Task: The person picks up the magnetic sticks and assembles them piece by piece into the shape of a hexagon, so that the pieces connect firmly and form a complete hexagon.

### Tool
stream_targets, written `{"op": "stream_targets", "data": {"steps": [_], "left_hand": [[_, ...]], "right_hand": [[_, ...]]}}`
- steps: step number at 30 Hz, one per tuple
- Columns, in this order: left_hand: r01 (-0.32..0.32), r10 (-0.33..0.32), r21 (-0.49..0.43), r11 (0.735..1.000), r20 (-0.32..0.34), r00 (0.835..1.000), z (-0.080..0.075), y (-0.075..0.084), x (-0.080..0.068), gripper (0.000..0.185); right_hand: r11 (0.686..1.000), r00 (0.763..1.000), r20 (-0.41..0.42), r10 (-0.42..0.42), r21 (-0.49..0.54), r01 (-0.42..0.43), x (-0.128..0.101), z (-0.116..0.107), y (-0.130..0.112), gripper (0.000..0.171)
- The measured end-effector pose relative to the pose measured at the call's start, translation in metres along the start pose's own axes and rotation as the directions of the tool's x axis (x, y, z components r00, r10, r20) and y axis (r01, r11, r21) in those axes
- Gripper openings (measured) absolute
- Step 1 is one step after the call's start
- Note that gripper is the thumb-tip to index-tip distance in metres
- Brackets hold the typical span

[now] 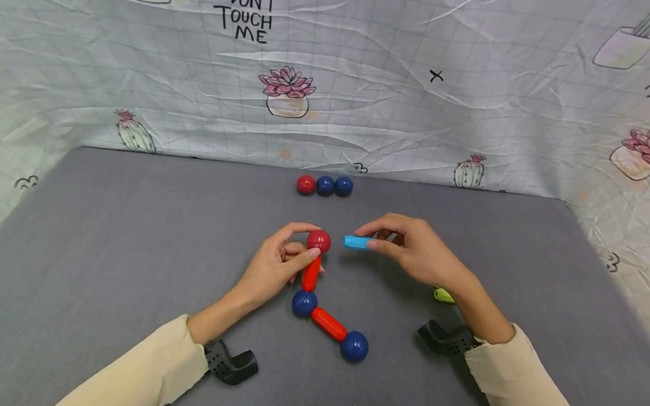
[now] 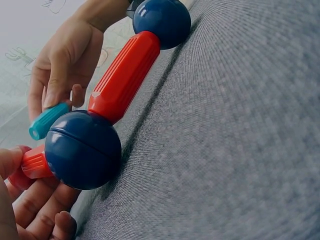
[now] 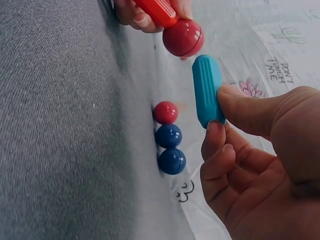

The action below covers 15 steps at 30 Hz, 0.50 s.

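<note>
Left hand: the left hand (image 1: pixel 276 260) is in the middle of the head view. Its thumb and fingers are curled around the red ball (image 1: pixel 318 241) and the top of the upper red stick (image 1: pixel 311 274).
Right hand: the right hand (image 1: pixel 414 249) is just right of the middle. It pinches the blue stick (image 1: pixel 357 242) between the thumb and fingertips.
Blue stick: it lies flat and points at the red ball. Its tip is very close to the ball, with a small gap showing in the right wrist view.
Toy chain: below the red ball comes the upper red stick, then a dark blue ball (image 1: pixel 304 304), then a lower red stick (image 1: pixel 328 324), then another dark blue ball (image 1: pixel 354 346). The pieces touch end to end and bend toward the lower right.
Three spare balls: one red (image 1: pixel 306 184) and two dark blue (image 1: pixel 334 186) sit in a row, touching, at the far edge of the grey mat (image 1: pixel 95 241), upper middle of the frame.
Green piece: a small yellow-green piece (image 1: pixel 443 295) peeks out under the right wrist.
Behind: a white cloth (image 1: pixel 371 71) with cactus pictures.
</note>
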State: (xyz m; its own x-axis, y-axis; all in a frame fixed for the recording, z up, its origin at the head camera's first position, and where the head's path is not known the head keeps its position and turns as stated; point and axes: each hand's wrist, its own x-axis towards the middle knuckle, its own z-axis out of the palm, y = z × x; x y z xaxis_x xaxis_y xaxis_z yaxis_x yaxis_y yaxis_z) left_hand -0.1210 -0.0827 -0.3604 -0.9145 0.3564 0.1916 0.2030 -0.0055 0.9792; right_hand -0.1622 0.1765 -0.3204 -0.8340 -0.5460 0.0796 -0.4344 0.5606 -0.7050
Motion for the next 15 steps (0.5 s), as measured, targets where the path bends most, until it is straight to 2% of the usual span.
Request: {"op": "stream_targets", "data": {"steps": [6,15], "left_hand": [[0.017,-0.017,0.008,1.0,-0.001,1.0,0.0011,0.0007,-0.0002,0.032],[-0.001,0.001,-0.01,1.0,-0.002,1.0,-0.0009,0.0004,-0.001,0.031]], "right_hand": [[1.0,1.0,0.008,0.003,0.006,-0.003,0.0015,0.004,0.0009,0.021],[1.0,1.0,0.024,-0.016,0.02,0.016,0.007,0.0063,-0.003,0.021]]}}
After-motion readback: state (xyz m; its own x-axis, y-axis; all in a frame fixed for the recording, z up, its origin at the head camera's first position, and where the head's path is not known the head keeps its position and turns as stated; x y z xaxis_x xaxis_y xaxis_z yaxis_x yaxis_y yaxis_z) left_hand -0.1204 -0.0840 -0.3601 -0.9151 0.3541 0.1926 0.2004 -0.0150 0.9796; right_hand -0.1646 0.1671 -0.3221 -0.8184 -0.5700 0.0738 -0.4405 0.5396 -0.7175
